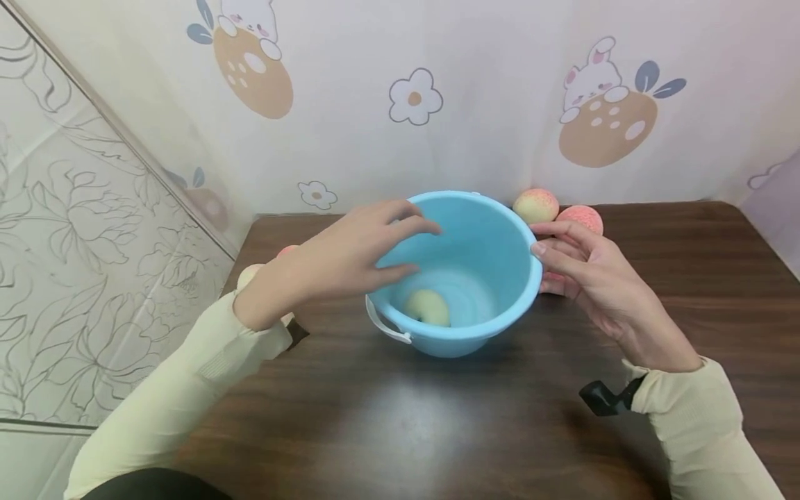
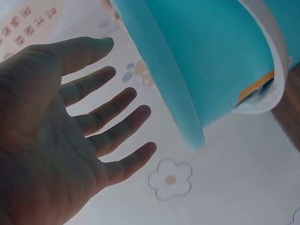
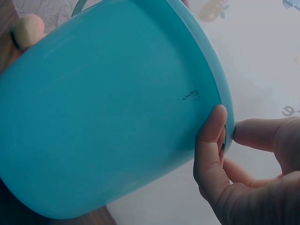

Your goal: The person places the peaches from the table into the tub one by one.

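Note:
A light blue plastic bucket (image 1: 500, 243) with a white handle (image 1: 387, 326) tilts toward me on the brown table. One pale yellow-green, peach-like round thing (image 1: 431, 305) lies inside it. My right hand (image 1: 594, 278) pinches the bucket's right rim, thumb on one side and fingers on the other, as the right wrist view also shows at the bucket (image 3: 103, 108). My left hand (image 1: 362, 243) hovers over the left rim, fingers spread. In the left wrist view that hand (image 2: 56, 122) is apart from the bucket and holds nothing.
Pink-and-yellow speckled round things (image 1: 536, 207) sit behind and right of the bucket, one partly behind my right hand. More (image 1: 250, 276) show at the left, mostly behind my left forearm. A wall with rabbit drawings (image 1: 475, 125) stands behind the table (image 1: 400, 417).

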Demonstrator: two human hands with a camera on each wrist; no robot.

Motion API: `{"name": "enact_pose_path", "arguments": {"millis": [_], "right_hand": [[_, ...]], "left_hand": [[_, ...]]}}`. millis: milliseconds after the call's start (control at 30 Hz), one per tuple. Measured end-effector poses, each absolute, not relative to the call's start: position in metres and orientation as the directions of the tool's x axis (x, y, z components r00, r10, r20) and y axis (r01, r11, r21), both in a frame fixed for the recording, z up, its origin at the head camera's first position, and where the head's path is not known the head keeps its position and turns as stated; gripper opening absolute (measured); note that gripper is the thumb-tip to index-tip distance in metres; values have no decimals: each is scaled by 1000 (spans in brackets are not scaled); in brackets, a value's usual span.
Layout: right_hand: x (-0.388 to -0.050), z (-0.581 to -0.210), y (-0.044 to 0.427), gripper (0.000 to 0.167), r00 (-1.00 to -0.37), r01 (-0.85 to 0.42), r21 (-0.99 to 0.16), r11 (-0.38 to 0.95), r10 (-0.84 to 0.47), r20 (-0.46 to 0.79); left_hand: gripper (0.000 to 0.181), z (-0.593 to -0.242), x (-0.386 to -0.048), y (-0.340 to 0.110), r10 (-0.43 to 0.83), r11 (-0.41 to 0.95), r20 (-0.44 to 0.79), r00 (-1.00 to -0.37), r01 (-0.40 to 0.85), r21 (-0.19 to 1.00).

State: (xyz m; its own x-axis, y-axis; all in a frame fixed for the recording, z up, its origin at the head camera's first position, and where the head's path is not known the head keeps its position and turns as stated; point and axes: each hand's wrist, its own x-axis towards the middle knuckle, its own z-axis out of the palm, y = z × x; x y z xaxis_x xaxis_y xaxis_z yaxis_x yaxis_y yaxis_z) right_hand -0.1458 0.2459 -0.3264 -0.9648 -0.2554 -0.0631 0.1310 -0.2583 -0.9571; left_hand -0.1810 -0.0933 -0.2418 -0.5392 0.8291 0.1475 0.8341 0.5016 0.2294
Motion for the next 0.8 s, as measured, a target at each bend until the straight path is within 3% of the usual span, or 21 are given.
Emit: {"name": "enact_pose_path", "arguments": {"millis": [200, 567, 800], "right_hand": [[-146, -327, 247, 36, -964, 135, -957, -257, -259, -66], [-146, -326, 246, 36, -964, 136, -957, -255, -258, -68], [-146, -326, 246, 36, -966, 133, -960, -245, -247, -70]], "left_hand": [[50, -245, -170, -116, 773, 546, 245, -586, 810, 215], [50, -254, -152, -150, 691, 619, 288, -663, 748, 239], [52, -268, -136, -176, 564, 755, 207, -800, 601, 263]]}}
